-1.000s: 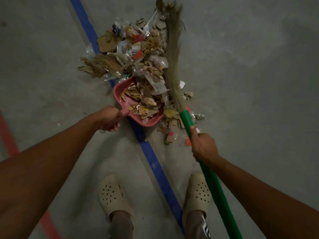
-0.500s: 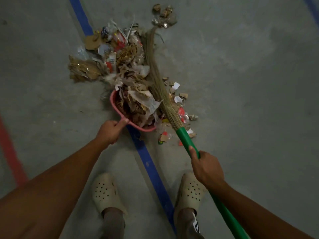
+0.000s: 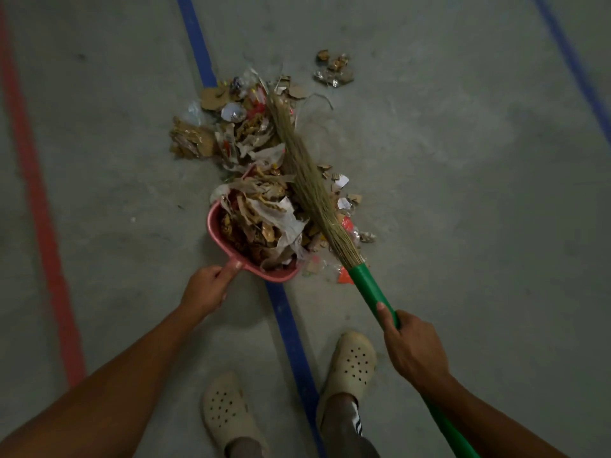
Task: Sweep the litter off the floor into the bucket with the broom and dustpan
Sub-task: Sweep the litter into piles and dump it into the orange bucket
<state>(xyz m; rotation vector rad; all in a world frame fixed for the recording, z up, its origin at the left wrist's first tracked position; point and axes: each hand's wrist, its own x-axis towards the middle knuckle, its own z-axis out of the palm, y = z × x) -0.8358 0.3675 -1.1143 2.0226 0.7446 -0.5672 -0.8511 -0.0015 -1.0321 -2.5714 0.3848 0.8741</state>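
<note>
I seem to be in a warehouse or factory hall. Under me lies a bare grey concrete floor [image 3: 463, 226], marked with long painted lines: a blue stripe [image 3: 195, 38] through the middle, a red stripe [image 3: 36, 193] along the left, a second blue stripe [image 3: 567, 54] at the far right. The litter [image 3: 191, 140] is torn cardboard and packaging.

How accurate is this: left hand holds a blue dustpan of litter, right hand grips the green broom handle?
One error: the head view shows a pink dustpan, not blue. The left hand holds it; the right hand grips the green broom handle.
</note>
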